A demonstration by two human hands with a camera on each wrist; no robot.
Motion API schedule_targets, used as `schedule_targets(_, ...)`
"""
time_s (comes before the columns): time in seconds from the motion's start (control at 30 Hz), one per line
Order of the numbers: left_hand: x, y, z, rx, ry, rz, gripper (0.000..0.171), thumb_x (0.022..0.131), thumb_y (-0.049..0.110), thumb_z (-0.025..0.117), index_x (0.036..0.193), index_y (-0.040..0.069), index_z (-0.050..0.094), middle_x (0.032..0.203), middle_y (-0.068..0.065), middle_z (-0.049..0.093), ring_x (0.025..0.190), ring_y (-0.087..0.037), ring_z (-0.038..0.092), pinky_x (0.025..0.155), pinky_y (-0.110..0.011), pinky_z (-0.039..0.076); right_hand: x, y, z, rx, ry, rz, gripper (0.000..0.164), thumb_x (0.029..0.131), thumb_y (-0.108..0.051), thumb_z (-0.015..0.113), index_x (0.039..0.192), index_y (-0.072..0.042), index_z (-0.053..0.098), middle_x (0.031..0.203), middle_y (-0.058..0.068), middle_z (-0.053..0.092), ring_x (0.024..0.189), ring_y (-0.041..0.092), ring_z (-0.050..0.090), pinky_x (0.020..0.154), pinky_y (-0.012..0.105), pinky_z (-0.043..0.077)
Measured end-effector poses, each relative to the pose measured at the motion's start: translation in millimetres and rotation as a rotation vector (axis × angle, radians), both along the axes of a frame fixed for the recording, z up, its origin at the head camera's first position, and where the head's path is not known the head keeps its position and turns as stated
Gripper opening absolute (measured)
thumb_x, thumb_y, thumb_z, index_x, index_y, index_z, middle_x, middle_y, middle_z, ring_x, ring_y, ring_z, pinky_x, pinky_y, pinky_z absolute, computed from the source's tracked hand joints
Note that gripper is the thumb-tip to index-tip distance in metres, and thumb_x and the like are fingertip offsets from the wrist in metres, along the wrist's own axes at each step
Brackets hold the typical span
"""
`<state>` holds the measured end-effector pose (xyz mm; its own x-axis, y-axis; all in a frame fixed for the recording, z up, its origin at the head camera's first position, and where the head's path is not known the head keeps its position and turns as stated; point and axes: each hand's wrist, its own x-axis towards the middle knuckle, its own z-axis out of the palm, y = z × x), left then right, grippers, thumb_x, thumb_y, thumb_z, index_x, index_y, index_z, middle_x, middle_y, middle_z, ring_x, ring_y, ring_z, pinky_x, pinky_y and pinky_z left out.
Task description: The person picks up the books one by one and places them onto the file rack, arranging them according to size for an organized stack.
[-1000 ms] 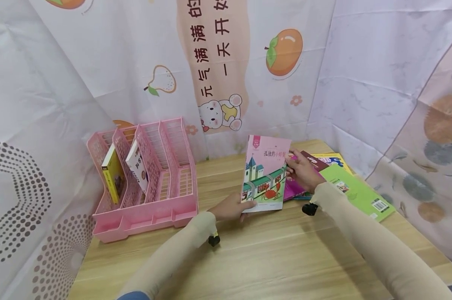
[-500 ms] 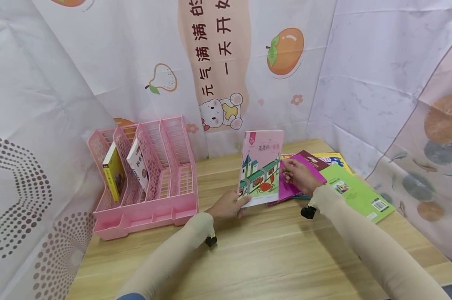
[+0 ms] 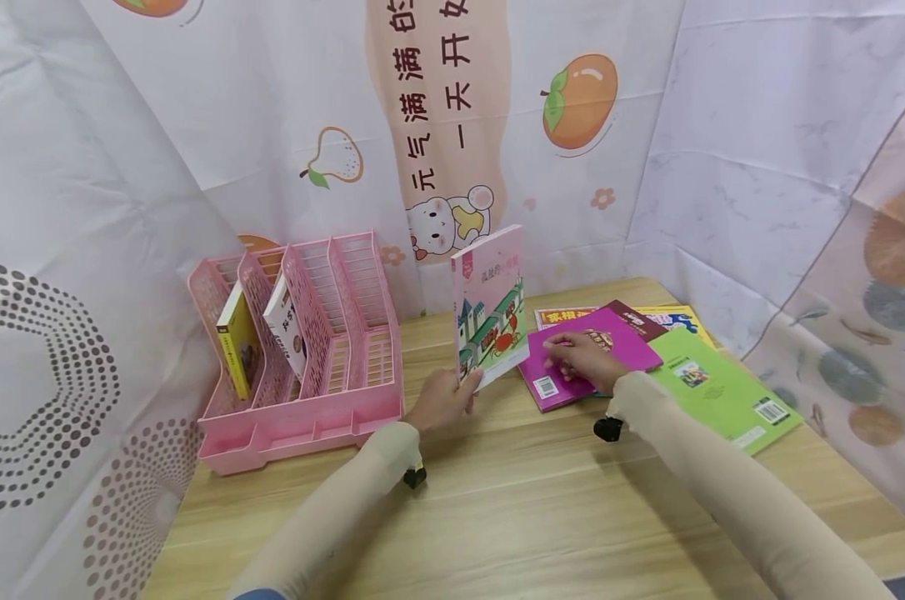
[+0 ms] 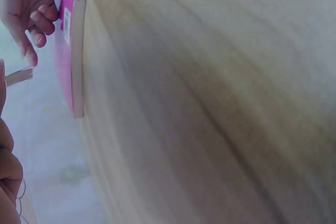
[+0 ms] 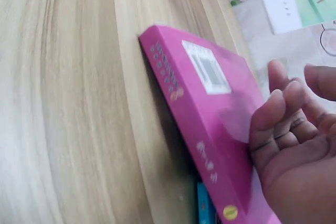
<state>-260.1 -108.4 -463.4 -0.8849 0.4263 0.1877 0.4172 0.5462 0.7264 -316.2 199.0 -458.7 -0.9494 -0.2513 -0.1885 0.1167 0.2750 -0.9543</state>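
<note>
My left hand [image 3: 443, 402] pinches the lower corner of a pink picture book [image 3: 492, 308] with a red crab on its cover. The book stands upright and tilted, raised over the table's back part. My right hand [image 3: 582, 360] hovers close over a magenta book [image 3: 632, 348], fingers loosely bent with nothing between them. In the right wrist view the magenta book [image 5: 210, 124] shows its spine and barcode beside the right hand [image 5: 299, 140]. The left wrist view catches only some left-hand fingers [image 4: 8, 166] at the edge, with the right hand [image 4: 31, 6] beyond.
A pink desk rack [image 3: 295, 429] at the left holds a yellow book [image 3: 235, 346] and a white book [image 3: 286, 329] in separate slots. A green book [image 3: 722, 392], a dark red book [image 3: 636, 318] and yellow ones lie around the magenta book. Printed cloth hangs behind the table [image 3: 512, 500].
The right hand has let go of the pink picture book. The left hand has carried it left and up, turning it, which uncovers the magenta book under the right hand.
</note>
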Motion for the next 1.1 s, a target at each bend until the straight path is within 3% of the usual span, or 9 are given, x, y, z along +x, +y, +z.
schedule_targets(0.3,-2.5,-17,9.8,-0.016,0.039,0.135,0.071,0.109,0.055,0.039,0.057,0.013,0.064,0.079,0.001,0.068,0.049,-0.009,0.039,0.04,-0.024,0.027,-1.3,-25,1.9,0.064,-0.014,0.069,0.041,0.107,-0.033,0.058,0.133,-0.001,0.057,0.107,0.015,0.065,0.084,0.023,0.059,0.075,0.036,0.055)
schedule_targets(0.57,-3.0,-31,14.2,0.051,-0.023,0.2,0.062,0.108,0.056,0.042,0.073,0.01,0.067,0.069,0.0,0.066,0.048,-0.011,0.038,0.04,-0.025,0.025,-1.8,-38,3.0,0.059,0.007,0.115,0.046,0.108,-0.034,0.054,0.137,0.001,0.052,0.134,0.025,0.058,0.104,0.036,0.065,0.086,0.044,0.056)
schedule_targets(0.7,-3.0,-36,15.5,0.072,0.048,0.195,0.063,0.109,0.052,0.042,0.066,0.01,0.064,0.069,0.0,0.067,0.045,-0.008,0.033,0.039,-0.025,0.024,-1.2,-43,4.1,0.065,0.023,0.113,0.051,0.109,-0.036,0.053,0.143,0.001,0.046,0.136,0.029,0.055,0.111,0.044,0.063,0.092,0.051,0.054)
schedule_targets(0.8,-1.9,-39,20.1,0.07,0.081,0.204,0.064,0.109,0.051,0.042,0.065,0.01,0.064,0.065,0.002,0.066,0.045,-0.008,0.031,0.04,-0.025,0.023,-1.9,-48,3.7,0.079,0.029,0.084,0.058,0.107,-0.042,0.054,0.147,-0.001,0.042,0.134,0.027,0.056,0.111,0.042,0.063,0.092,0.051,0.054)
schedule_targets(0.93,0.0,-43,26.7,0.106,0.076,0.241,0.061,0.108,0.049,0.045,0.073,0.004,0.067,0.061,-0.001,0.066,0.045,-0.009,0.032,0.039,-0.026,0.023,-2.9,-55,3.8,0.097,0.041,0.083,0.059,0.106,-0.045,0.055,0.147,-0.004,0.043,0.133,0.024,0.058,0.113,0.04,0.063,0.09,0.047,0.056)
schedule_targets(1.1,-4.8,-47,32.8,0.129,0.165,0.262,0.052,0.108,0.044,0.048,0.078,0.006,0.067,0.057,0.002,0.064,0.042,-0.008,0.038,0.038,-0.025,0.025,-4.1,-62,8.2,0.073,0.052,0.109,0.056,0.107,-0.042,0.053,0.145,-0.003,0.043,0.136,0.028,0.056,0.119,0.046,0.056,0.091,0.051,0.056)
